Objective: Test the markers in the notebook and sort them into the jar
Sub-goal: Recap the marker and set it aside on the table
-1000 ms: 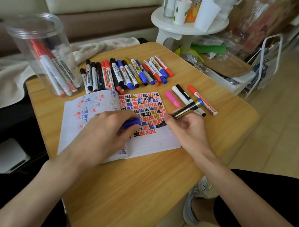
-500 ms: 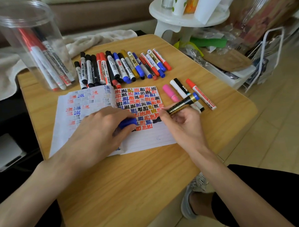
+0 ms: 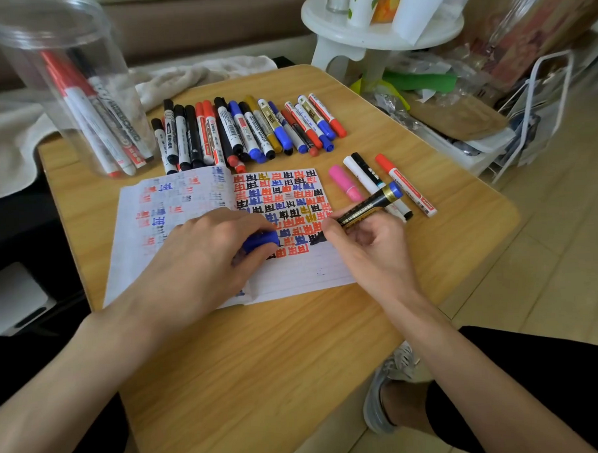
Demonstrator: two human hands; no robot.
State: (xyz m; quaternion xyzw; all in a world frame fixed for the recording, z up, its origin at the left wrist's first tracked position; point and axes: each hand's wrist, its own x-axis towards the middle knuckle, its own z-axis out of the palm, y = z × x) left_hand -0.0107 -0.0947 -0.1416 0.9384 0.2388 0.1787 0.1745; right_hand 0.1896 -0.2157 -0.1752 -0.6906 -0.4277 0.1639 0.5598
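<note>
Right grip [image 3: 367,247] pinches the black-and-gold marker [image 3: 367,208], tip on my notebook [image 3: 293,274]; left grip [image 3: 203,261] clamps a blue cap [image 3: 260,240], pressing the page. Jar [image 3: 69,99] stands at ten o'clock on the surface [image 3: 262,365], loose markers [image 3: 245,132] at twelve

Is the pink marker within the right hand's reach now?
Probably yes: the pink marker lies bare just beyond the right hand, nothing between, though that hand grips a black-gold marker.
</note>
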